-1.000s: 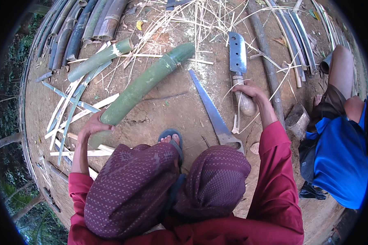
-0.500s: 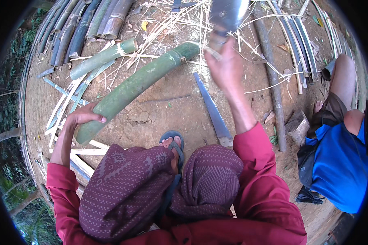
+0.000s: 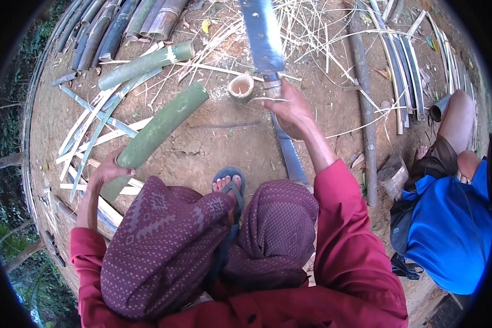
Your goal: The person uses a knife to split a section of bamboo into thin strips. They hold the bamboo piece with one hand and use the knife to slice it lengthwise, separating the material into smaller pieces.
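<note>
My left hand (image 3: 109, 168) grips the near end of a green bamboo tube (image 3: 164, 120), which slants up and away to the right. My right hand (image 3: 292, 112) is closed round the handle of a machete (image 3: 261, 38), its broad blade pointing away from me. Just left of that hand, a short cut bamboo piece (image 3: 240, 89) shows its open hollow end, apart from the tube. A thin pale sliver sticks out beside my right fingers. Below the hand lies a handsaw (image 3: 291, 158) on the dirt, its upper end partly covered.
Another green bamboo length (image 3: 146, 64) lies beyond the tube, near split strips (image 3: 105, 115). Thick bamboo poles (image 3: 157, 19) are stacked at the far left. A long wooden pole (image 3: 364, 109) lies to the right. A person in blue (image 3: 448, 224) sits at the right edge.
The far end of the bamboo has come off as a short piece, now apart on the ground. My right hand has lowered toward me with the machete. The remaining tube is shorter.
</note>
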The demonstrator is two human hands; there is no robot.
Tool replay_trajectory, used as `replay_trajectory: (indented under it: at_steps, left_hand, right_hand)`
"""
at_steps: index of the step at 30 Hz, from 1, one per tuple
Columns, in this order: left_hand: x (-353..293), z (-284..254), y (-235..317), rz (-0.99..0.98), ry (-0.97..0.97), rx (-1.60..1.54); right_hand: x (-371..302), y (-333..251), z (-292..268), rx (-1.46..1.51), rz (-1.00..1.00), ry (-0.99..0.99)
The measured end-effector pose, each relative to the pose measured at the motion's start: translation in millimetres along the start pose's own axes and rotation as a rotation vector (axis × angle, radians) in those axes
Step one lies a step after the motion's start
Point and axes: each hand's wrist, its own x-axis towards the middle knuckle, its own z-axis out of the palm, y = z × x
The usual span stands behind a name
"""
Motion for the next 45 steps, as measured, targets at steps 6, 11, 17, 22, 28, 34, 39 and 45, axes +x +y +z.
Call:
replay_trajectory:
  at_steps: [6, 11, 17, 22, 28, 34, 39, 45]
  left_hand:
    - [18, 55, -42, 0.168, 0.243, -0.092]
    - [46, 63, 13, 0.259, 0.381, 0.167]
    - [90, 66, 53, 0.398, 0.240, 0.097]
    - [74, 100, 72, 0.397, 0.310, 0.191]
    - [95, 140, 17, 0.417, 0.639, 0.445]
    - [103, 190, -10, 0.226, 0.471, 0.570]
    - [128, 207, 67, 0.410, 0.355, 0.465]
    - [136, 229, 111, 0.427, 0.088, 0.456]
  right_hand:
    - [-23, 82, -46, 0.401, 0.361, -0.111]
    - [-45, 164, -48, -0.206, 0.412, 0.071]
    - [-68, 211, -64, -0.114, 0.277, 0.213]
    - [-144, 134, -69, 0.170, 0.472, 0.434]
    - [-222, 201, 47, -0.356, 0.215, 0.339]
    - [-235, 264, 84, -0.328, 0.352, 0.355]
    - [-240, 247, 83, -0.335, 0.401, 0.322]
    - [-258, 217, 78, -0.388, 0.483, 0.080]
